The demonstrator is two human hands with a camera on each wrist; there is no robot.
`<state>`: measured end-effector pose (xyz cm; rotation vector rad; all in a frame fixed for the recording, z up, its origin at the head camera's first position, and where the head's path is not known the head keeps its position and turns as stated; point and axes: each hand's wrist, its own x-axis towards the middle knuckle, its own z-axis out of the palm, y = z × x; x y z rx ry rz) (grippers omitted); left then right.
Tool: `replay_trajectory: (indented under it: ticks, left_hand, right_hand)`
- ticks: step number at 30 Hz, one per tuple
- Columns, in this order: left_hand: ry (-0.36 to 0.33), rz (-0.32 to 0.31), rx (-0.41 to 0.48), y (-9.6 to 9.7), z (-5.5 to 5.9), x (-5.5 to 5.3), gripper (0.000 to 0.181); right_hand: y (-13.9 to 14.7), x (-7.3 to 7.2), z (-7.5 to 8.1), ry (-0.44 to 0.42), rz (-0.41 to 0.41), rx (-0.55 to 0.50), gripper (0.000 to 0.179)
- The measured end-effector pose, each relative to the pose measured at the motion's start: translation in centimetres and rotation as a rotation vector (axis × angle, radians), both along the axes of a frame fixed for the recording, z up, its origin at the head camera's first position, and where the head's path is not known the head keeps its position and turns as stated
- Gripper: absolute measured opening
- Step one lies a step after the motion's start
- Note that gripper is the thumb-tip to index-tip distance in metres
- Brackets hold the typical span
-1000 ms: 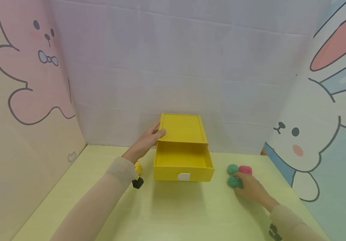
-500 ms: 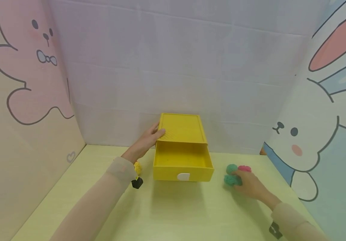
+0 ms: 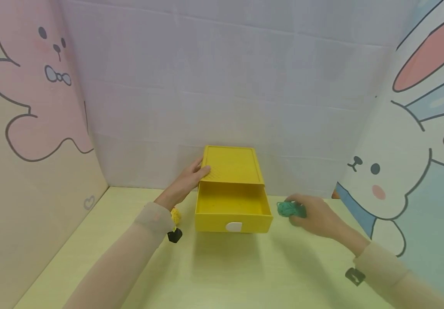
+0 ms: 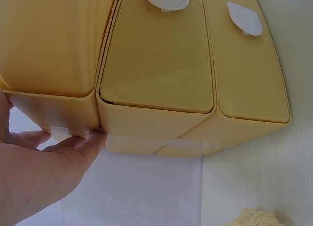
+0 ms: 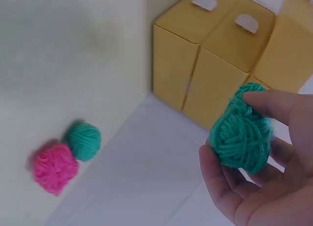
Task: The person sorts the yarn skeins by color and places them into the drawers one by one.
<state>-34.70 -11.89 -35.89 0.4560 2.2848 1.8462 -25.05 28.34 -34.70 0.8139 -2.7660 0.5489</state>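
Observation:
My right hand (image 3: pixel 318 216) holds a teal ball of yarn (image 5: pixel 242 140) between thumb and fingers, raised to the right of a yellow drawer cabinet (image 3: pixel 233 165). The cabinet's top drawer (image 3: pixel 211 223) is pulled out, and its visible inside holds nothing. My left hand (image 3: pixel 183 182) grips the cabinet's upper left side, thumb over the top edge and fingers along the side wall. Two lower drawers with white tabs (image 4: pixel 247 19) are closed in the left wrist view. A second teal yarn ball (image 5: pixel 84 141) and a pink one (image 5: pixel 55 168) lie side by side on the table.
Yellow yarn (image 3: pixel 176 216) lies left of the cabinet, partly behind my left sleeve. A white cloth wall (image 3: pixel 303 107) stands behind the cabinet, with printed side panels left and right of the pale table (image 3: pixel 229 274).
My right hand has lifted the teal yarn ball off the table and carried it up and left toward the cabinet. The left hand keeps its grip in place.

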Motion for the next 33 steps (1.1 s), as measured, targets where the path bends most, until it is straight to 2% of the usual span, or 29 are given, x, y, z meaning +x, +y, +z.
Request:
replay_trajectory:
  ticks: [8, 13, 24, 33]
  left_hand:
    - [-0.007, 0.003, 0.004, 0.0, 0.1, 0.1, 0.078]
    - [-0.005, -0.003, 0.014, -0.1, 0.1, 0.1, 0.077]
    - [0.021, -0.008, 0.02, -0.1, 0.1, 0.5, 0.075]
    - [0.017, -0.013, 0.019, 0.0, 0.2, 0.4, 0.076]
  right_hand:
    - [-2.6, -0.1, 5.1, 0.053, 0.003, 0.009, 0.039]
    - [-5.0, -0.4, 6.9, 0.066, 0.057, -0.005, 0.037]
    - [-10.7, -1.4, 7.1, 0.047, 0.177, 0.059, 0.038]
    - [-13.3, -2.4, 6.0, -0.018, 0.249, 0.058, 0.035]
